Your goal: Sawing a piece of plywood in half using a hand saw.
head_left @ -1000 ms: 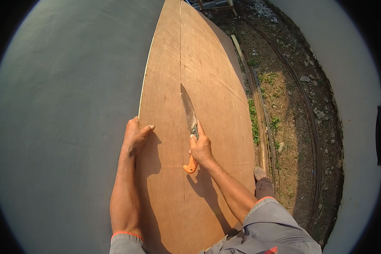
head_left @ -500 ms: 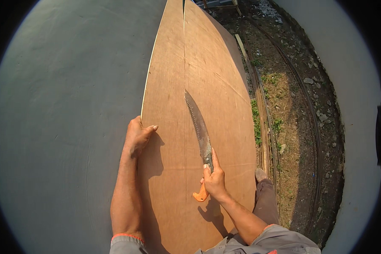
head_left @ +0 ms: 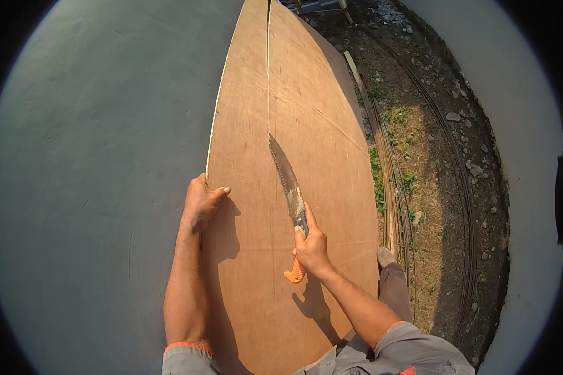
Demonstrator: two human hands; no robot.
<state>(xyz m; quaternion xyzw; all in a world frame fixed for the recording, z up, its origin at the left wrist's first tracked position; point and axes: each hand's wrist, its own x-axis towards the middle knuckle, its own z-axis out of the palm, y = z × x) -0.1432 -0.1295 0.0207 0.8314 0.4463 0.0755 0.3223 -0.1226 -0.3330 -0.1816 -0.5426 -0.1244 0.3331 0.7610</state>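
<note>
A large plywood sheet (head_left: 244,144) stretches away from me, with a long cut running from its far edge toward the middle. A dark line continues down the sheet from the cut. My right hand (head_left: 311,247) is closed around the orange handle of a curved pruning saw (head_left: 286,178). The blade's tip meets the near end of the cut, and part of the blade may be below the surface. On the left edge of the sheet my left hand (head_left: 205,199) grips the plywood, thumb on top and fingers hidden past the edge.
A grey wall (head_left: 106,175) rises close along the left. To the right lie long wooden strips (head_left: 385,181) and thin rods (head_left: 460,169) on rubble-strewn ground with some weeds. A pale wall (head_left: 525,206) bounds the far right. My foot (head_left: 386,257) is beside the sheet's right edge.
My right hand has pushed the saw slightly forward, away from me, and less of the blade shows. My left hand keeps its hold on the plywood edge.
</note>
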